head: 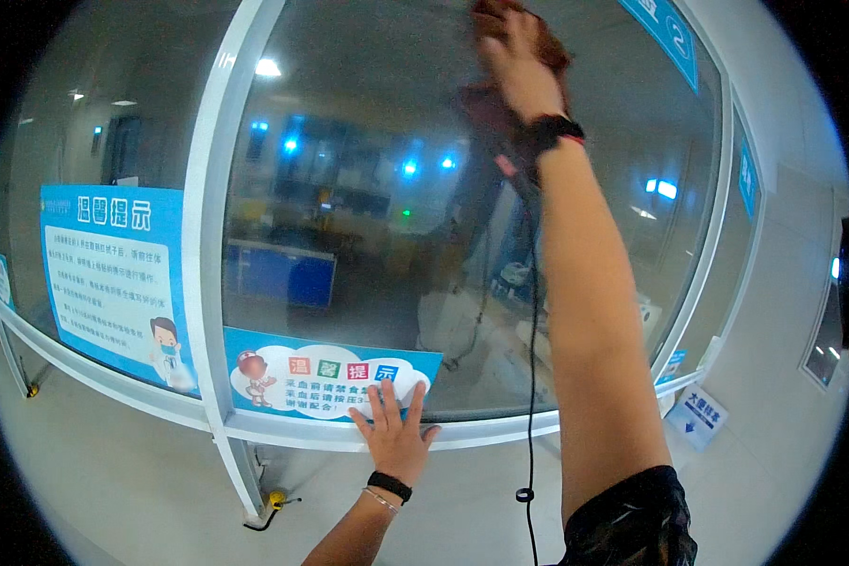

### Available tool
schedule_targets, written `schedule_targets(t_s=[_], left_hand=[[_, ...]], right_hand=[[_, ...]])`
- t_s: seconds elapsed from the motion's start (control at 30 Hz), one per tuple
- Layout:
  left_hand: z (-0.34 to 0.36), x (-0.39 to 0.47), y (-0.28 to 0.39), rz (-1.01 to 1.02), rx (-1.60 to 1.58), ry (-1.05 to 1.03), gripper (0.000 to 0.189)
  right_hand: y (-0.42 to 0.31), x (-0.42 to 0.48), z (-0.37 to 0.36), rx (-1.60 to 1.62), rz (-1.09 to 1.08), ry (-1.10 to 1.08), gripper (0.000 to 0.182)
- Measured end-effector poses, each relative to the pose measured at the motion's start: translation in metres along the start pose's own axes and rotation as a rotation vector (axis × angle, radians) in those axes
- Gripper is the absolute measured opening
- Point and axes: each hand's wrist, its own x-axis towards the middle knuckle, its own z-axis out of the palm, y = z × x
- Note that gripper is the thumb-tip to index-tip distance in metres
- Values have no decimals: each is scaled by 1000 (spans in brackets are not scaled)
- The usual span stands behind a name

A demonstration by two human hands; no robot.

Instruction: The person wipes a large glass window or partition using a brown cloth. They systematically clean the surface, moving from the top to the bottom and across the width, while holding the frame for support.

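My right hand (520,67) reaches up to the top of a large glass window pane (368,269). It presses a dark reddish-brown cloth (553,46) against the glass, and the cloth is partly hidden behind the hand and blurred. Low on the same pane, my left hand (396,428) rests flat with its fingers spread. Its fingertips cover part of a blue and white notice sticker (276,407), and its palm lies over the white window frame (495,429). Both wrists wear black bands.
A white upright post (212,177) divides this pane from the left one, which bears a large blue poster (113,283). A black cable (533,339) hangs beside my right arm. At lower right is a small white sign (698,416). Something yellow (276,499) sits at the post's foot.
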Motion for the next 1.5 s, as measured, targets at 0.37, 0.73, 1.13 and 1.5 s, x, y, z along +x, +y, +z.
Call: schedule_targets(t_s=[0.37,0.73,1.13,1.5], left_hand=[[-1,2,7,-52,124,99,126],[27,31,70,-381,-30,389,108],[56,35,69,-501,113,502,86],[73,45,52,-527,153,673,79]], right_hand=[[86,-218,-59,-591,360,-284,63],[50,-195,-100,217,-124,-186,60],[333,-287,-139,-167,800,93,64],[171,-265,-130,8,-203,27,62]])
